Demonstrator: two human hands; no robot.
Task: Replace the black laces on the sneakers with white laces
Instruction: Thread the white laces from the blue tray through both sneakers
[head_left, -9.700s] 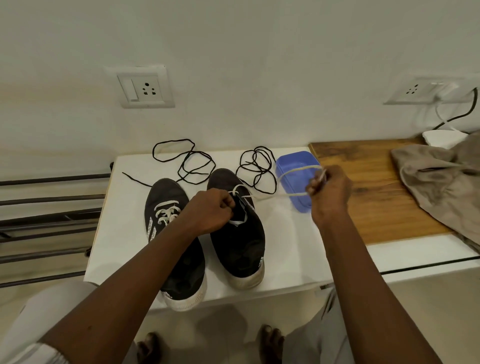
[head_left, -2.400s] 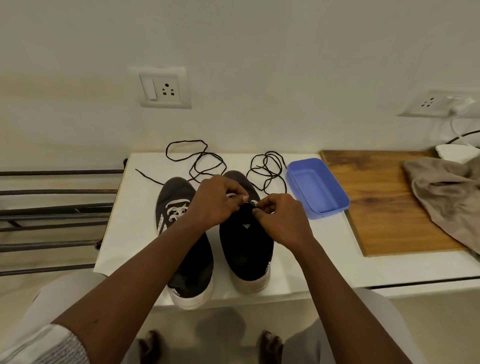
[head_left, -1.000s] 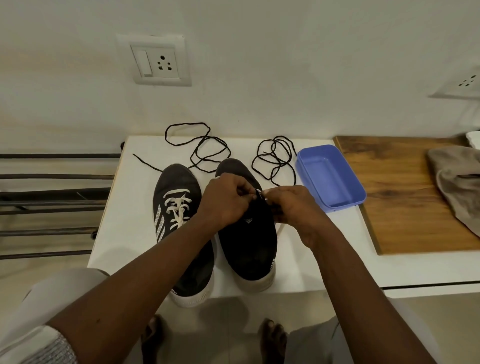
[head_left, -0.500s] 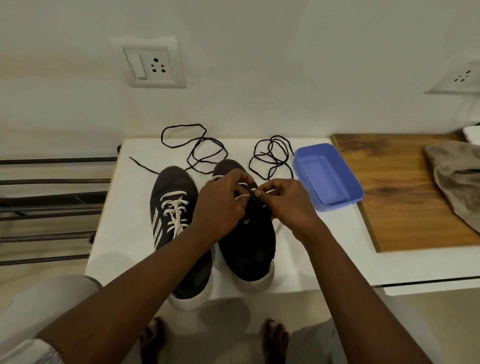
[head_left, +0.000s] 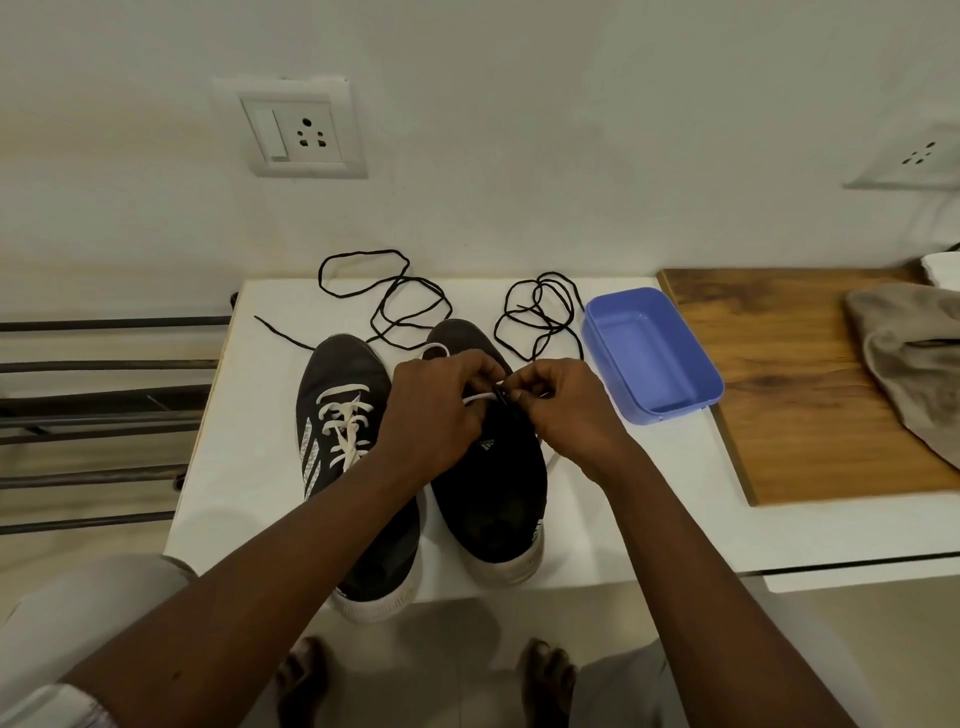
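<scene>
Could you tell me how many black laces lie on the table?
2: a sprawled lace behind the left sneaker, a bunched lace behind the right sneaker, beside the blue tray. None looks hidden.

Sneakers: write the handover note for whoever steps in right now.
Hands: left hand and right hand both pinch the white lace over the right sneaker.
Done: black laces are out, loose at the back of the white table; left sneaker shows white lacing.
Left: finish threading the right sneaker. The hands hide how many eyelets remain.
</scene>
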